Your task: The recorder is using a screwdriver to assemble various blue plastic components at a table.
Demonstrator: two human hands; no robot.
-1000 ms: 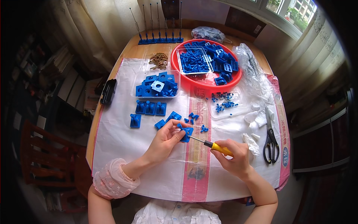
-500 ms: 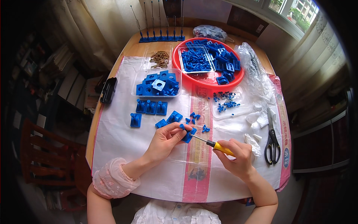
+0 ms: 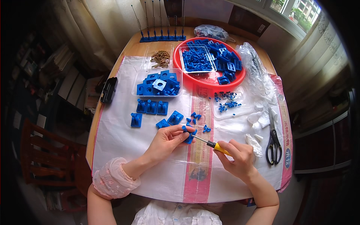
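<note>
My left hand [image 3: 167, 141] pinches a small blue plastic part [image 3: 191, 137] with a square base, held just above the table cloth. My right hand [image 3: 239, 158] is wrapped round the yellow handle of a screwdriver [image 3: 222, 148]. Its metal shaft points left, and the tip meets the blue part; the exact contact spot is too small to make out. Just beyond my left hand lie two blue square-based pieces [image 3: 175, 117] and a scatter of small blue pegs [image 3: 194, 117]. More square-based blue pieces [image 3: 151, 107] stand in a short row farther left.
A clear tub [image 3: 135, 91] holds blue plates, with brown screws [image 3: 160, 59] behind it. A red basin [image 3: 240, 80] full of blue parts stands at the back. Black scissors [image 3: 274, 146] and crumpled plastic [image 3: 253, 71] lie right, a black case [image 3: 109, 90] left. Spring-topped rods [image 3: 161, 38] stand farthest.
The blue part in my left hand has tilted slightly. My right hand has turned a little on the screwdriver's handle, its tip still at the part.
</note>
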